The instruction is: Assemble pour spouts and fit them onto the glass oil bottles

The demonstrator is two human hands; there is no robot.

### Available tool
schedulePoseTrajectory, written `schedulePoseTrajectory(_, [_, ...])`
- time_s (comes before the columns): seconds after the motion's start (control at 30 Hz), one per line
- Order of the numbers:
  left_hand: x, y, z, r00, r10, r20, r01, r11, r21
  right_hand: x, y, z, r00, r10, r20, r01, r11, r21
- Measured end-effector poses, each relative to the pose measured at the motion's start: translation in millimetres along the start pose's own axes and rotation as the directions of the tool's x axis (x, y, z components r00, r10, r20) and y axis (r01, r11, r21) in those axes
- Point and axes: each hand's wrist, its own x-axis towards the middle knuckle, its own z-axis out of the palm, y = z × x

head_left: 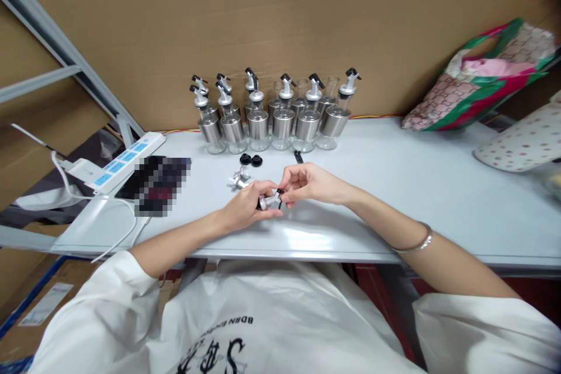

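Note:
Between the thumb and fingers of my left hand [245, 207] lies a silver pour spout [270, 200] with a black base, held sideways just above the table. My right hand [307, 184] pinches the small black flip cap [279, 191] at the spout's tip. Beyond my left hand, loose silver spout parts [240, 177] rest on the table. Behind them sit two black stoppers [251, 159], and past my right fingers lie small black caps [298, 156]. Farther back stand several glass bottles with steel sleeves [258, 126], most of them topped with spouts.
At the left are a white power strip [127, 160] with a plugged-in charger [83, 169], a white cable [131, 210] and a blurred-out dark device [153, 187]. A patterned bag [460, 93] and a white dotted object [521, 137] occupy the right. A cardboard wall [263, 17] closes the back.

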Motion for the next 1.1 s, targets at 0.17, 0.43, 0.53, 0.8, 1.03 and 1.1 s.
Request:
schedulePoseTrajectory(0.17, [-1.8,-1.1,1.2,0.996,-0.075,0.038,0.077,0.996,-0.055,1.3,3.7,-1.0,1.000,-0.002,0.006,0.002,1.000,-0.011])
schedulePoseTrajectory(0.43, [-1.9,0.1,3.1,0.997,-0.069,0.024,0.071,0.993,-0.094,2.5,8.8,-1.4,1.000,-0.031,-0.001,0.031,0.999,-0.011])
schedulePoseTrajectory(0.53, [-3.0,-0.1,4.2,0.998,-0.066,-0.008,0.065,0.991,-0.117,4.3,11.1,1.8,0.997,-0.068,-0.034,0.068,0.998,0.008])
schedulePoseTrajectory(0.8, [-7.3,-1.8,8.6,0.993,0.035,-0.112,-0.043,0.996,-0.073,3.6,13.0,11.3,0.987,-0.130,-0.092,0.133,0.991,0.023])
schedulePoseTrajectory(1.03, [-10.5,-6.4,13.4,0.977,0.097,-0.190,-0.116,0.989,-0.088,0.1,9.5,18.6,0.981,-0.180,-0.078,0.185,0.980,0.075])
schedulePoseTrajectory(1.1, [-10.3,-6.2,12.7,0.981,0.083,-0.174,-0.098,0.992,-0.078,-0.1,9.3,17.8,0.981,-0.184,-0.065,0.188,0.981,0.056])
